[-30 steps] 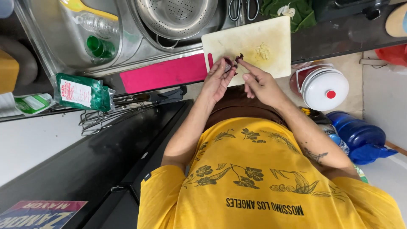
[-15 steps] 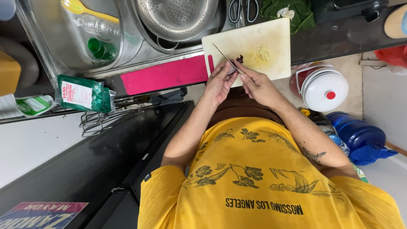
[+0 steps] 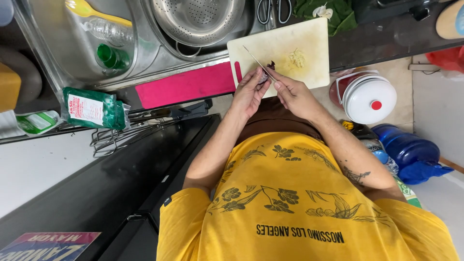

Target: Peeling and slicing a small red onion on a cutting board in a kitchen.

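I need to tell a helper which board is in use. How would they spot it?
Find the steel sink along the counter. Right of it, past the colander, lies the cream cutting board under both hands. Unlike the pink board beside it, it is pale and carries a small chopped pile.

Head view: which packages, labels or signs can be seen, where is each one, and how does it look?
Green pouch: on the counter left of the sink, flat, dark green with a white label panel.
Small packet: at the left edge beside the pouch, white and light green.
Sign: bottom left corner, flat rectangle, red band over dark blue with pale lettering.
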